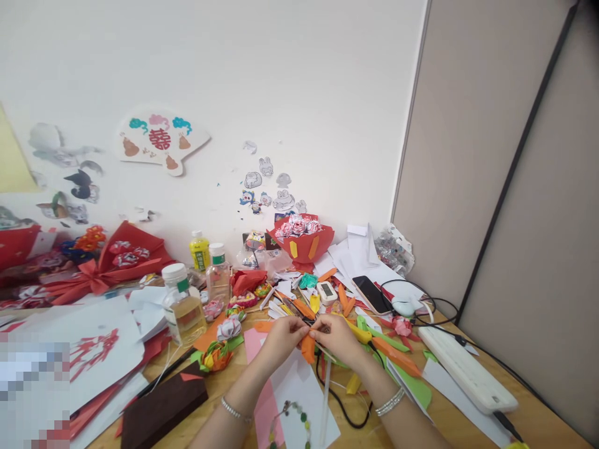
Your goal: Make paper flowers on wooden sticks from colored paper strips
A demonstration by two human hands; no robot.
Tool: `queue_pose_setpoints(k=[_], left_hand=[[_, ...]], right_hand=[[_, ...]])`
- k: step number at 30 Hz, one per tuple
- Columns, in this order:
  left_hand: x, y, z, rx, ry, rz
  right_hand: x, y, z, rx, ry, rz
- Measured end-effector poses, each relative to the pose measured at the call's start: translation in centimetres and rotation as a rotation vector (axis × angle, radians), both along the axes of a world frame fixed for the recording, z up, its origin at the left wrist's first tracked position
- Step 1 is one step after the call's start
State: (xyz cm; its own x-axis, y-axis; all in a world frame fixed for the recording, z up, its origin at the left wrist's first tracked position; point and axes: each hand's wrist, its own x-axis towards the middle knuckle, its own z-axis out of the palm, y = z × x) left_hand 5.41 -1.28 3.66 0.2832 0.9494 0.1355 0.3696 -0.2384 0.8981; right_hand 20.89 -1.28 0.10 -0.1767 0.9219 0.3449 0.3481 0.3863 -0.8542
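Note:
My left hand (284, 338) and my right hand (337, 338) meet over the middle of the table, fingertips nearly touching. Between them is a small folded piece of orange paper (307, 350), pinched by both thumbs and forefingers, its lower end hanging down. Its upper part is partly hidden by my fingers. Below lie a white sheet (299, 390) and a pink sheet (262, 399), with a green beaded bracelet (304, 416) on top. A yellow-handled tool (359, 332) with a black cord rests just right of my right hand.
Paper flowers (216, 357) and clear bottles (183, 305) stand to the left, near a dark brown block (163, 405). Behind are a red paper bouquet (306, 244), a white timer (326, 292) and a phone (372, 294). A white power strip (468, 371) with cords lies right.

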Motion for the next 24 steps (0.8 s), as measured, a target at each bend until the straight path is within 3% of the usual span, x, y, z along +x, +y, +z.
queue_pose_setpoints(k=[10, 17, 24], left_hand=[[0.01, -0.38, 0.51, 0.031, -0.027, -0.01], [-0.14, -0.18, 0.23, 0.026, -0.074, -0.028], [-0.01, -0.07, 0.23, -0.058, -0.116, -0.051]], right_hand=[[0.16, -0.51, 0.48, -0.025, -0.075, 0.062], [0.07, -0.27, 0.2, -0.087, 0.045, 0.1], [0.07, 0.11, -0.16, -0.039, 0.046, 0.048]])
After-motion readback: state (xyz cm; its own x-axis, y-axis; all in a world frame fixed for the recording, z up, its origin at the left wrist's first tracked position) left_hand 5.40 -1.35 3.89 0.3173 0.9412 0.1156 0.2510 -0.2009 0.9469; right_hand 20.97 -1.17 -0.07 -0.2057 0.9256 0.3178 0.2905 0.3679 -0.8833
